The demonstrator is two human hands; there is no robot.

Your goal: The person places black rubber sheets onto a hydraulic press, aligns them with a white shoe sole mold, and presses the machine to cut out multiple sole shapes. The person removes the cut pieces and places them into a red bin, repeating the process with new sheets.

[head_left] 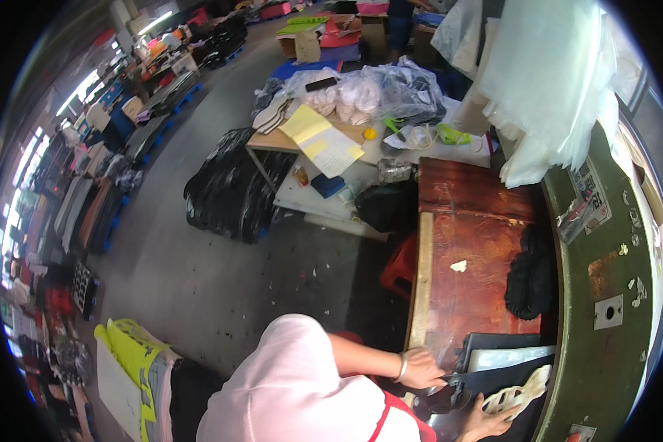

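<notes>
At the lower right, my left hand [421,370], with a pale bangle at the wrist, is closed at the front edge of a dark flat sheet [486,379]. What its fingers pinch is too small and dark to make out. My right hand [485,421] grips the lower end of a cream, curved piece with cut-out slots [519,396], thumb along its edge. This piece is tilted over the dark sheet. Behind it lies a whitish translucent slab [510,358] on a black board [486,339].
The worn red-brown bench [464,287] holds a black bundle [530,276] and a cream scrap [458,266]. A green machine panel [593,309] borders its right. Plastic sheets [545,74] hang above. Left stand a paper-strewn table [376,151] and a red stool [399,269].
</notes>
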